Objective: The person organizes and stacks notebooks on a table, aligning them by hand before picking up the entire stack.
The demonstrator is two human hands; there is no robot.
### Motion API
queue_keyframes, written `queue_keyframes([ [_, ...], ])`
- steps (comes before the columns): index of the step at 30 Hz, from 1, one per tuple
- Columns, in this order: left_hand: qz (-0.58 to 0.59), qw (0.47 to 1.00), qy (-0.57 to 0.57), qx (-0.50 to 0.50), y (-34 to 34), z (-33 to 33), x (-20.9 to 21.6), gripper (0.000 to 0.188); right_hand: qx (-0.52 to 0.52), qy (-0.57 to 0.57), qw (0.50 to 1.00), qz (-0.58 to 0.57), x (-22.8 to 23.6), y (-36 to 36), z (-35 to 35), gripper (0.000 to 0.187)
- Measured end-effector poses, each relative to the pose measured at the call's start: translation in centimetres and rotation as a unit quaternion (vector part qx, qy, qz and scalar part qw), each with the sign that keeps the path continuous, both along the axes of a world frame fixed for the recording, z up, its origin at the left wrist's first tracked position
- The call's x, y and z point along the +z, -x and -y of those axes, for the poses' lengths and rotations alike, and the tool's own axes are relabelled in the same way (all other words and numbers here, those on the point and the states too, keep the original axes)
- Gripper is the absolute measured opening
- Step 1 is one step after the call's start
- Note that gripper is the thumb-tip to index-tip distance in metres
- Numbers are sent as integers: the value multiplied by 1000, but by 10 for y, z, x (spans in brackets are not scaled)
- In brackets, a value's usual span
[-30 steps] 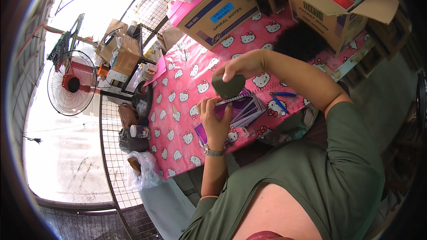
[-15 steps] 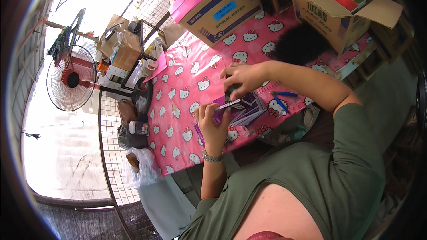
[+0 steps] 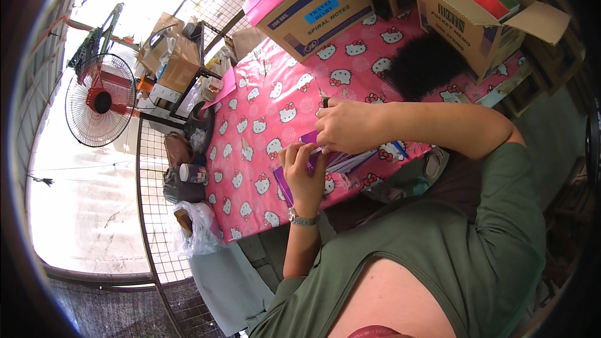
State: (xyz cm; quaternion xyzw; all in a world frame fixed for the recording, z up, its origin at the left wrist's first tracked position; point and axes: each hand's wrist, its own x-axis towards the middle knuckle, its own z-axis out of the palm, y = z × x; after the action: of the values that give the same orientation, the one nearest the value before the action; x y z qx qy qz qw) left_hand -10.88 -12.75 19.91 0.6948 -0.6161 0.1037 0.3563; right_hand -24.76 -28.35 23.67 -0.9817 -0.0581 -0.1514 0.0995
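Centre of frame: both hands are working on a purple booklet [image 3: 294, 182] lying at the near edge of a table covered by a pink cat-print cloth [image 3: 263, 119].

Left hand [image 3: 303, 172], wristwatch [image 3: 302, 218] on the wrist, is coming up from the lower middle. Its fingers are curling up around the booklet's near side, thumb and fingertips pressing on the purple cover; it is gripping the booklet.

Right hand [image 3: 344, 126] is reaching in from the right, forearm crossing the frame centre. Its fingers are bunching together and bending down onto the booklet's upper edge; a small dark object is showing at the knuckles, but I cannot tell what it is. The pinch itself is hidden under the hand.

Just right of the hands, a stack of thin booklets [image 3: 354, 161] is lying on the cloth, partly under the right forearm.

Upper centre: a closed cardboard carton [image 3: 313, 9] with a blue label. Upper right: an open cardboard box [image 3: 476, 15] holding coloured notebooks. Between them and the forearm, a black fuzzy mass [image 3: 422, 65] is sitting on the cloth.

Left of frame: a red-hubbed standing fan [image 3: 100, 100] beyond a wire mesh fence [image 3: 150, 213].
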Motion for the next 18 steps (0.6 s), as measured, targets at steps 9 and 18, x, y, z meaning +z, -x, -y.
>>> queue_keyframes([
  [9, 5, 1000, 13, 1, -3, 3, -1, 22, -72, -160, 983, 52, -8, -3, -7, 20],
  [18, 5, 1000, 22, -9, -3, 2, -4, 17, -43, -184, 978, 89, -19, 2, -3, 15],
])
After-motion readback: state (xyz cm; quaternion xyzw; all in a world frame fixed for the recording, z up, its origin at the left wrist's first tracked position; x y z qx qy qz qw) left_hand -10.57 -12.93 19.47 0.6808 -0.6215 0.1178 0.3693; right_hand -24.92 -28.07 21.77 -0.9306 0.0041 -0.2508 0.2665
